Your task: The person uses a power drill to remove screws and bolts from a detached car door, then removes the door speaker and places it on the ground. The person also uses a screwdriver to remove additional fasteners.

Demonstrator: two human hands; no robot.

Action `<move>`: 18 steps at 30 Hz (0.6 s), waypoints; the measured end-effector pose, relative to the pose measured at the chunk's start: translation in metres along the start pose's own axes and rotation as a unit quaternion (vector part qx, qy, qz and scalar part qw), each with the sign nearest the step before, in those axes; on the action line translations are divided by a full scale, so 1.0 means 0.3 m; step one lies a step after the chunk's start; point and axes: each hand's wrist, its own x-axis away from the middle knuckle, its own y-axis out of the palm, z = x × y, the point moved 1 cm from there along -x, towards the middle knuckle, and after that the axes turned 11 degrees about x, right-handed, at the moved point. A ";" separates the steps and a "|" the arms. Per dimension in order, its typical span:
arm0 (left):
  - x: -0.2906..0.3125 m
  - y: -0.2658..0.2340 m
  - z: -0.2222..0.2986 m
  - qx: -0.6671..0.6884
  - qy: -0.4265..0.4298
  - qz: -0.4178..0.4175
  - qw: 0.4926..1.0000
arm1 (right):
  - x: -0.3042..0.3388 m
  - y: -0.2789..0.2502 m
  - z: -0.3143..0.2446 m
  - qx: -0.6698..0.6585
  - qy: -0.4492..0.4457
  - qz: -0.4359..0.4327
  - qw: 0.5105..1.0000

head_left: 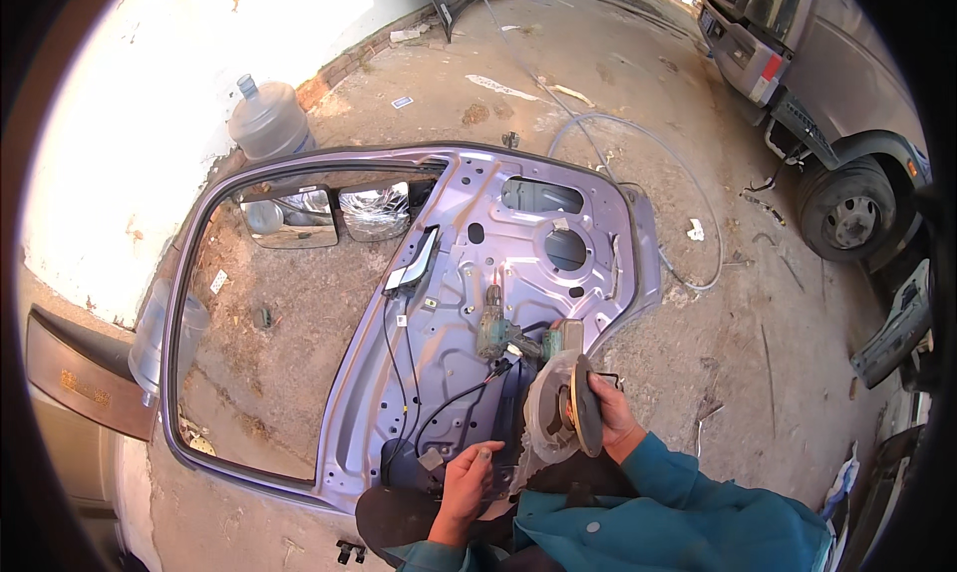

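Note:
My right hand (pixel 615 414) grips a round speaker (pixel 587 404) by its rim. The speaker stands nearly edge-on, and a crumpled clear plastic bag (pixel 545 422) hangs around its back. My left hand (pixel 465 486) is curled with thumb and forefinger together, apart from the speaker; whatever may be in it is too small to make out. Under both hands lies a purple car door (pixel 454 258), inner side up, with a round hole (pixel 565 250) in its panel. A green cordless drill (pixel 495 335) rests on the panel, beside a black wiring harness (pixel 451 402).
Two mirrors (pixel 289 218) show through the door's window frame. Large clear water jugs (pixel 269 120) stand by the white wall. A grey hose (pixel 720 223) loops over the concrete on the right, near a parked truck (pixel 847 103). Loose body panels lie at the sides.

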 end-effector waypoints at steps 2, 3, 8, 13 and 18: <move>0.032 0.042 0.017 0.035 0.033 -0.044 0.998 | -0.024 0.106 0.056 0.010 0.034 -0.053 0.998; 0.060 0.082 0.034 0.002 0.085 -0.052 0.995 | -0.029 0.165 0.096 0.028 0.044 -0.030 0.998; 0.252 0.097 0.091 -0.119 0.188 -0.063 0.973 | -0.045 0.255 0.223 0.032 0.036 -0.084 0.995; 0.417 0.109 0.172 -0.294 0.204 -0.048 0.933 | 0.038 0.271 0.315 0.018 0.002 -0.074 0.997; 0.452 0.108 0.139 -0.343 0.188 -0.043 0.919 | 0.178 0.278 0.345 0.058 -0.014 0.020 0.998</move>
